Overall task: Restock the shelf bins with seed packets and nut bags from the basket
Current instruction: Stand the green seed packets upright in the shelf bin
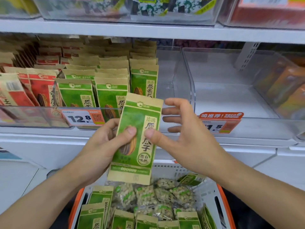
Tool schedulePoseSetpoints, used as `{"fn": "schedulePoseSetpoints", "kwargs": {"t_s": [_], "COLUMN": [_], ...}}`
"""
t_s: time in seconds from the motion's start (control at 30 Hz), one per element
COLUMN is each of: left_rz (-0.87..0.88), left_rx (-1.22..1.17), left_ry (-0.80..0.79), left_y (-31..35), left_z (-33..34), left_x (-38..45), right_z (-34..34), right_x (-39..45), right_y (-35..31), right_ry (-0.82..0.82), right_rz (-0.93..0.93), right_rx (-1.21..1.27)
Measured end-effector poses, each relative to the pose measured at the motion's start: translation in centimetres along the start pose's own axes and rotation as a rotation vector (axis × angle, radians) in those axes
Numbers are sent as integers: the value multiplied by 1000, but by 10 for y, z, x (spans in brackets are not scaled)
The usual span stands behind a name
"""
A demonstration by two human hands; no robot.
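Note:
A green and tan seed packet (140, 138) stands upright in front of the shelf. My left hand (105, 142) grips its left edge, thumb on the front. My right hand (181, 134) is beside the packet's right edge with fingers spread and straight; its thumb tip touches the packet's front. Below is the grey basket (208, 197) with orange rim, holding more green seed packets (97, 212) and clear nut bags (148, 197). The clear shelf bin (33, 116) at centre left holds rows of green seed packets (112, 93).
Red seed packets (41, 90) fill the left of the same bin. A clear bin (231, 95) to the right stands mostly bare, with orange packs (283, 90) at far right. Price tags (82, 118) hang on the bin fronts. Upper shelf (148, 28) carries more bins.

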State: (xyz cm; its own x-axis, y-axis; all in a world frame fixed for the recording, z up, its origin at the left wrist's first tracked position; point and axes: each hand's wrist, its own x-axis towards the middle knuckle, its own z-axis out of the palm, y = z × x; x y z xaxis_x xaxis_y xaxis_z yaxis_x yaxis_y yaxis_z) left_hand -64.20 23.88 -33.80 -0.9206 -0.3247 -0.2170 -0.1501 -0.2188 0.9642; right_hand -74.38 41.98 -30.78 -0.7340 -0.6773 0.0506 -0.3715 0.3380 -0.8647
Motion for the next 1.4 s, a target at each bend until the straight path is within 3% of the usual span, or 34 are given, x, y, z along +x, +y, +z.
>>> {"fn": "schedulePoseSetpoints", "kwargs": {"t_s": [0.07,0.13,0.33,0.47,0.57,0.7,0.87,1.07,1.27,1.4], "left_rz": [97,192,392,507,628,768,732,654,605,598], "left_rx": [81,195,510,597,666,863,972,1074,1115,1150], "left_ry": [40,52,-25,30,111,357,459,447,431,434], "left_y": [7,12,16,24,28,29,24,11,5,2], "left_z": [1,5,16,21,17,8,1,-7,-10,-10], "left_x": [-1,-4,-10,-10,-4,9,19,27,27,28], "right_z": [2,5,2,-2,-6,-11,1,16,16,6], "right_x": [-3,-2,8,15,24,42,66,89,98,100], "right_y": [0,1,-10,-21,-27,-29,-27,-12,-8,-10], "right_ry": [-170,-235,-167,8,204,422,413,189,161,87], "right_rz": [138,159,-5,-133,-331,-443,-290,-2,116,232], "right_rx": [240,380,225,33,-38,0,-18,-115,-432,-433]}}
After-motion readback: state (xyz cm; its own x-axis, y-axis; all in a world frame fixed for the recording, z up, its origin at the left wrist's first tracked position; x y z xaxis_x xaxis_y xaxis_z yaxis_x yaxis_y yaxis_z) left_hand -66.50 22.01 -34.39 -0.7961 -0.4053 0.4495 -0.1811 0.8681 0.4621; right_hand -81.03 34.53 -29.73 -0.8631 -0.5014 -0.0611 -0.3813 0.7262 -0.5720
